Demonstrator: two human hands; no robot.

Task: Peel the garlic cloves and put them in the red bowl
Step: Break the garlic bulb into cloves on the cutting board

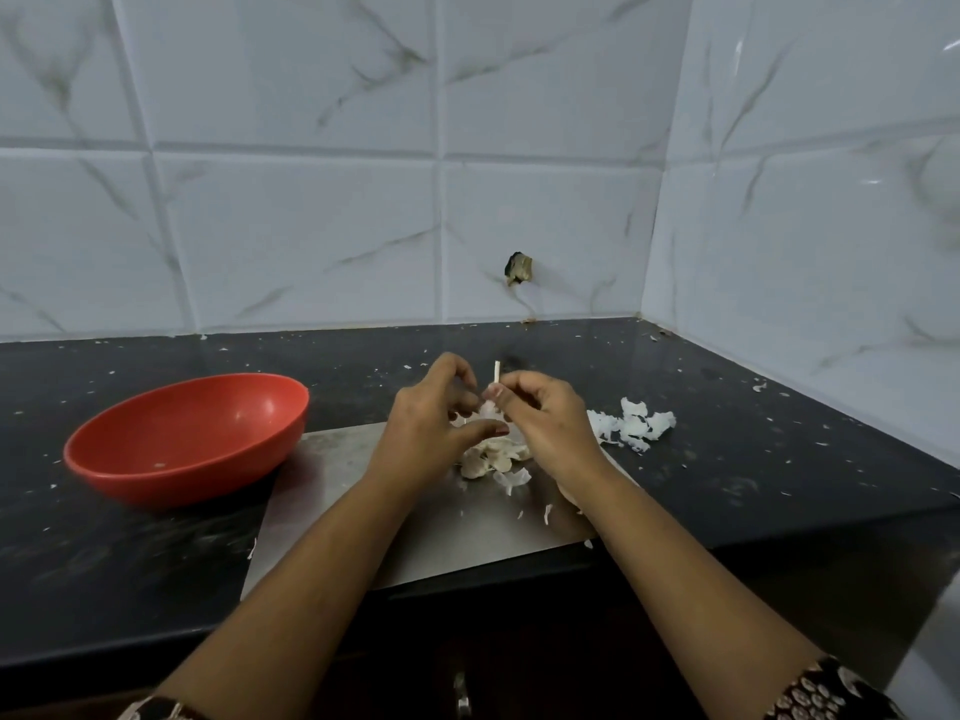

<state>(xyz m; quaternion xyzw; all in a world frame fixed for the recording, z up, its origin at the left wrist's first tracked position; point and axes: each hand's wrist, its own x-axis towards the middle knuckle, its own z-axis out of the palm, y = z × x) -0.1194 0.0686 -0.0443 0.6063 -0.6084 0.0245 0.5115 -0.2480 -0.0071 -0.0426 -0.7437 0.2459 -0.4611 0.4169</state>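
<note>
Above a steel board [363,511], my left hand [434,423] and my right hand [540,413] meet around a garlic bulb piece [488,410], both pinching it with curled fingers. A pale stem [496,371] sticks up between the fingertips. Loose garlic cloves [493,457] lie on the board just below the hands. The red bowl [189,436] stands to the left on the dark counter, holding only a few specks.
A heap of white garlic skins [634,426] lies right of the hands. Skin flakes dot the black counter [753,459]. Tiled walls close the back and right side. The counter's front edge runs just below the board.
</note>
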